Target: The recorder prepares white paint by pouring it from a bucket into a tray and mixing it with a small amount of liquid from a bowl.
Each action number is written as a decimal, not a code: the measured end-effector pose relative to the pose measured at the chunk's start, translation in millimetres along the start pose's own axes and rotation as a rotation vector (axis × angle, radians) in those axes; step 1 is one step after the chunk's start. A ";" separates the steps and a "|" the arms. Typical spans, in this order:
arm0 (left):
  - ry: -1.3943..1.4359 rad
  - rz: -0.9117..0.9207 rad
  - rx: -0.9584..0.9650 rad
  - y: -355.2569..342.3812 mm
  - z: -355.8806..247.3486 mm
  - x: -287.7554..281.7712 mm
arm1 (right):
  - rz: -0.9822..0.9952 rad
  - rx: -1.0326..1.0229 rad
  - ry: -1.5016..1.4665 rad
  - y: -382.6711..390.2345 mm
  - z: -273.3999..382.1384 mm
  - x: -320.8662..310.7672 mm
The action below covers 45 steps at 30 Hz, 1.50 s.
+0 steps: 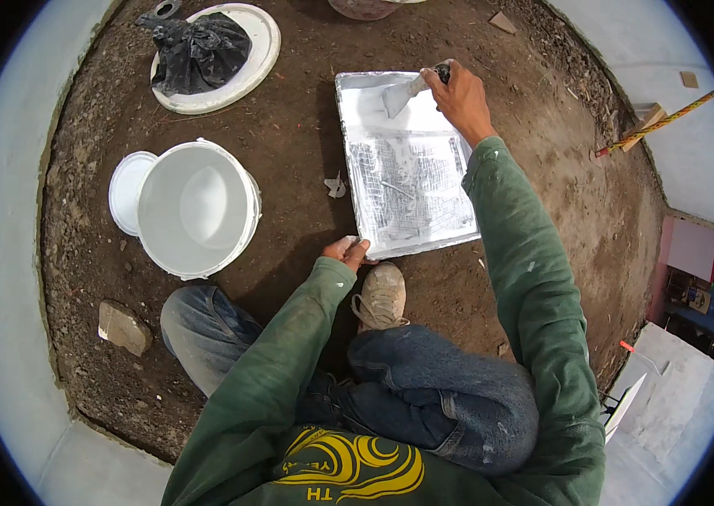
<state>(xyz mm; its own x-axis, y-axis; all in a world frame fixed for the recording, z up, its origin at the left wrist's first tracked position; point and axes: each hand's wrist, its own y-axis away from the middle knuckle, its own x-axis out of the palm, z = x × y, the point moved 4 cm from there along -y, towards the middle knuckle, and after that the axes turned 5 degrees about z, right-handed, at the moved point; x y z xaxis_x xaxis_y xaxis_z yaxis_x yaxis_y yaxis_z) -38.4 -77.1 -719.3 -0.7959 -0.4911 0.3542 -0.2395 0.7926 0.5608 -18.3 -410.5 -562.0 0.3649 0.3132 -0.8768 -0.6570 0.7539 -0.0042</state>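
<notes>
A paint tray (408,190) coated in white paint sits on the soil in front of me, its ribbed part streaked dark where the paint is thin. My right hand (461,97) is closed around the dark handle of a putty knife (399,97), whose wide blade rests at the tray's far end over a pool of white paint. At the near left corner of the tray, my left hand (347,250) grips the rim, with the thumb on top and the other fingers partly hidden.
Left of the tray stands an open white bucket (254,207) with a lid (125,194) beside it. Farther off, a black plastic bag (201,52) lies on a round white lid (266,46). A stone (123,327) lies near the left wall. A yellow-red rope (669,118) hangs at the right.
</notes>
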 end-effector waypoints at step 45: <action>-0.048 -0.042 -0.036 9.4 -18.5 13.7 | -0.153 -0.031 0.335 -7.5 -47.8 -64.9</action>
<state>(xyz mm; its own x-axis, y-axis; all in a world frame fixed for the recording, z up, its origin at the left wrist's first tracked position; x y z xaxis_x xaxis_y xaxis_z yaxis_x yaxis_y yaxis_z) -41.2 -83.0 -695.4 -0.8113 -0.5053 0.2939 -0.2540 0.7576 0.6013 -68.6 -464.1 -528.1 0.2271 -0.0120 -0.9738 -0.6330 0.7581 -0.1569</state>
